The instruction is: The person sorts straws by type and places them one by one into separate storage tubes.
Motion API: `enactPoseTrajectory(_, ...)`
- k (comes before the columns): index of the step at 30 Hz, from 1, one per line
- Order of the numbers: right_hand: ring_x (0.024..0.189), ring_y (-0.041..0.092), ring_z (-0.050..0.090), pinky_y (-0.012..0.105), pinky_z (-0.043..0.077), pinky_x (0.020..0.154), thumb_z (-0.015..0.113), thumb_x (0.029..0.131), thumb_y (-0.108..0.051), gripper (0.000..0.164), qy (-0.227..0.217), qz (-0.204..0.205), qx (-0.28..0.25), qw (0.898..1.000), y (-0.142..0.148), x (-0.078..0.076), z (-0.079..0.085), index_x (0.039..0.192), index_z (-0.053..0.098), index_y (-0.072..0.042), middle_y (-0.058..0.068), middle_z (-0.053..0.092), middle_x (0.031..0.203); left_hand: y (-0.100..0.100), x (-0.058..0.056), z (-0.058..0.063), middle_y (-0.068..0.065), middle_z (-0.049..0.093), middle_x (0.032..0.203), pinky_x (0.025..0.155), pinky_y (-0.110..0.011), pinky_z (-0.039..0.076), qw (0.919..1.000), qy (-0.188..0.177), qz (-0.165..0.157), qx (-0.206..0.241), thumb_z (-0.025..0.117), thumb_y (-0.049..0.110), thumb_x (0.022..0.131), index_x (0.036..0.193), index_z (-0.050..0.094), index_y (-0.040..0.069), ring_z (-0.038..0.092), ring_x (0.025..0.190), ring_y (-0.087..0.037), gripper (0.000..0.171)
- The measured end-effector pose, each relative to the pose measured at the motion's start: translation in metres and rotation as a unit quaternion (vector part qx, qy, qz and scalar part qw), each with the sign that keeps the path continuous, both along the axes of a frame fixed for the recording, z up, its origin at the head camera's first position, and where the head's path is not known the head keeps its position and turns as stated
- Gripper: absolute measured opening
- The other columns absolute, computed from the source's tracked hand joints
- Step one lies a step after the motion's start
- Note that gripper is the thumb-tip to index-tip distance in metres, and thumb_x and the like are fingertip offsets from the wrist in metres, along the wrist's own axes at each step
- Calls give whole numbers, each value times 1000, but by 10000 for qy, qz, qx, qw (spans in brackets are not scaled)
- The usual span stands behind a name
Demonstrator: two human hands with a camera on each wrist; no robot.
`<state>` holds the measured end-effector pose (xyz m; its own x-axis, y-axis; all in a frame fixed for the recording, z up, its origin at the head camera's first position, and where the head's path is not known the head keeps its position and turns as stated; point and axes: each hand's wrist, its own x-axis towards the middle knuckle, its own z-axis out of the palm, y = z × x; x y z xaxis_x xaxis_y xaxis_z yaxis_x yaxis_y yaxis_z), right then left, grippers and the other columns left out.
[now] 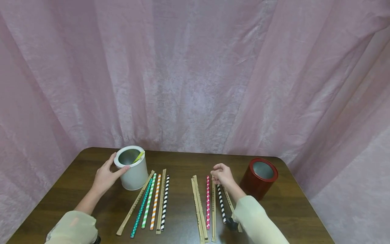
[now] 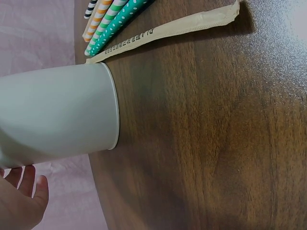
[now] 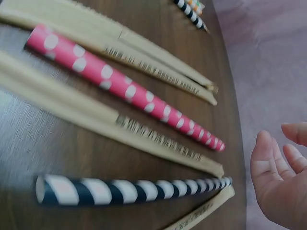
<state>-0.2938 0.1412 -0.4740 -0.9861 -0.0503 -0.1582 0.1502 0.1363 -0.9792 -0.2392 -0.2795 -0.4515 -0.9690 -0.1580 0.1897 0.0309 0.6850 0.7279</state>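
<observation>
My left hand (image 1: 105,177) holds the white can (image 1: 135,174) by its upper side, thumb at the front of the rim and fingers at the left. Inside the can leans a yellow-green straw (image 1: 139,157). In the left wrist view the fingertips (image 2: 28,181) lie against the can's wall. My right hand (image 1: 223,176) hovers over the far ends of the right-hand straws, fingers loosely bent with nothing between them. Below it lie a pink dotted straw (image 1: 208,203), a paper-wrapped straw (image 1: 213,213) and a black-and-white striped straw (image 1: 221,205).
A dark red can (image 1: 259,178) stands beyond the right forearm. Near the white can lie a wrapped straw (image 1: 134,206), a teal dotted straw (image 1: 141,208), a green striped straw (image 1: 149,200), an orange striped straw (image 1: 155,202) and others. A pink curtain (image 1: 195,74) hangs behind the table.
</observation>
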Motion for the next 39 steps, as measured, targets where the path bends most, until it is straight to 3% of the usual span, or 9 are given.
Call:
enactPoseTrajectory(9, 50, 13, 51, 26, 48, 46, 54, 80, 1, 28, -212, -153, 626, 9977, 15, 6, -11, 106, 47, 9, 15, 55, 75, 0, 0, 1, -29, 25, 139, 92, -64, 25, 10000, 52, -11, -24, 61, 47, 78, 141, 17, 6, 25, 125, -48, 87)
enactPoseTrajectory(19, 50, 13, 52, 24, 47, 42, 59, 77, 1, 27, -284, -50, 1526, 9879, 23, 7, -20, 103, 50, 6, 9, 56, 70, -1, 0, 2, -29, 25, 139, 92, -64, 26, 10000, 38, 10, -73, 61, 47, 78, 141, 18, 6, 25, 124, -49, 87)
enactPoseTrajectory(31, 46, 13, 51, 23, 45, 39, 63, 73, 2, 25, 18, 190, 2232, 9746, 24, 9, -33, 97, 55, 4, 10, 55, 71, 0, 1, 4, -28, 23, 140, 92, -64, 25, 9999, -76, -11, -67, 59, 48, 78, 141, 16, 6, 24, 125, -49, 88)
enactPoseTrajectory(35, 42, 10, 49, 23, 44, 38, 63, 71, 2, 25, 282, 249, 2636, 9639, 23, 8, -36, 95, 57, 4, 8, 56, 66, 1, 1, 4, -29, 23, 140, 93, -64, 24, 9999, -96, -28, -65, 59, 48, 79, 141, 15, 6, 23, 125, -49, 88)
enactPoseTrajectory(39, 38, 9, 47, 22, 42, 36, 64, 71, 1, 26, 530, 341, 3168, 9464, 22, 10, -38, 96, 58, 4, 5, 54, 60, 1, 1, 4, -29, 23, 140, 93, -64, 24, 9999, -108, -21, -46, 59, 49, 78, 142, 15, 6, 23, 125, -49, 88)
